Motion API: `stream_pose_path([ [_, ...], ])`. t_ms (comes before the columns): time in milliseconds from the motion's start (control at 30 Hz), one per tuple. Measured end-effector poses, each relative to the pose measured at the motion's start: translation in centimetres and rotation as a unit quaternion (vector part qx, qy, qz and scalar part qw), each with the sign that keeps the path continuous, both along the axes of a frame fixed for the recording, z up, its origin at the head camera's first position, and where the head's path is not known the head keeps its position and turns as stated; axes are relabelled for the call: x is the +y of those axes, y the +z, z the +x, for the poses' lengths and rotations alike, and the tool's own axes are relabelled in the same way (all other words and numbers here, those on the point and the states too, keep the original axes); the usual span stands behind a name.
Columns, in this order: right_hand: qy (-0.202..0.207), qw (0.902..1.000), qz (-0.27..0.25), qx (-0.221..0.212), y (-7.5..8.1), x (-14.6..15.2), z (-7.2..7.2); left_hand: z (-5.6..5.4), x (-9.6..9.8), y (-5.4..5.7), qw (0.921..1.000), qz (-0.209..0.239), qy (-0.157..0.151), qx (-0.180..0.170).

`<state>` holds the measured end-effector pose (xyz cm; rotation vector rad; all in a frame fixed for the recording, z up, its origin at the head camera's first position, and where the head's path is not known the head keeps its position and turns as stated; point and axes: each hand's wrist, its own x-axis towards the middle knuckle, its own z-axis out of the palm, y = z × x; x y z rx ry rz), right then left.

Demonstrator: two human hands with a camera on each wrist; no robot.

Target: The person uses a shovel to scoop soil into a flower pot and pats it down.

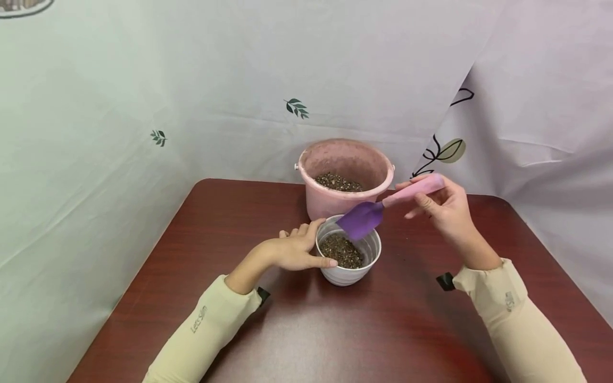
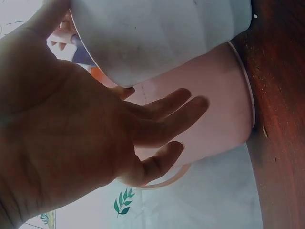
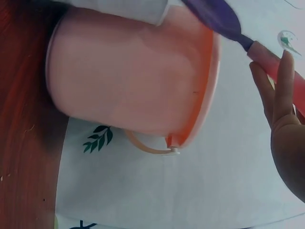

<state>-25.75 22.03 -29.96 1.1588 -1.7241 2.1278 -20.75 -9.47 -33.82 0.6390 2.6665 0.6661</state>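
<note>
A white flower pot [image 1: 348, 276] stands on the table with dark soil [image 1: 341, 252] in it. My left hand [image 1: 293, 252] holds its left side, with the thumb over the near rim and the index finger at the far rim; in the left wrist view the other fingers [image 2: 167, 121] stick out beside the pot. My right hand [image 1: 450, 213] grips the pink handle of a small garden trowel [image 1: 361, 219]. The trowel's purple blade slants down over the pot's opening, above the soil. Whether any soil is on the blade cannot be told.
Right behind the pot stands a pink bucket [image 1: 320, 198] holding more soil [image 1: 339, 182]. Its handle [image 3: 147, 147] hangs down at the back. A dark red wooden table [image 1: 230, 223] carries everything, and white printed cloth [image 1: 230, 80] hangs behind it.
</note>
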Motion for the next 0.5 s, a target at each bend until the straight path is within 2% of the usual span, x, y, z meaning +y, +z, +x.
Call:
stream_pose_path([
  [100, 0.064, 0.9953, -0.064, -0.036, 0.5, -0.2, -0.4, 0.0, -0.4, 0.1, 0.9989, 0.023, 0.035, 0.02],
  [200, 0.111, 0.9844, -0.12, -0.065, 1.4, -0.6, -1.1, -0.2, -0.8, 0.3, 0.9911, 0.074, 0.097, 0.052],
  [333, 0.086, 0.9817, -0.152, -0.077, 3.0, -1.3, -2.2, -1.0, -0.8, 0.2, 0.9678, 0.157, 0.173, 0.094],
  [433, 0.051, 0.982, -0.155, -0.094, 4.1, -1.9, -3.2, -1.8, -0.4, 0.3, 0.954, 0.207, 0.192, 0.099],
  [500, 0.049, 0.9804, -0.154, -0.112, 4.5, -2.3, -4.0, -2.2, -0.2, 0.6, 0.9473, 0.233, 0.199, 0.092],
])
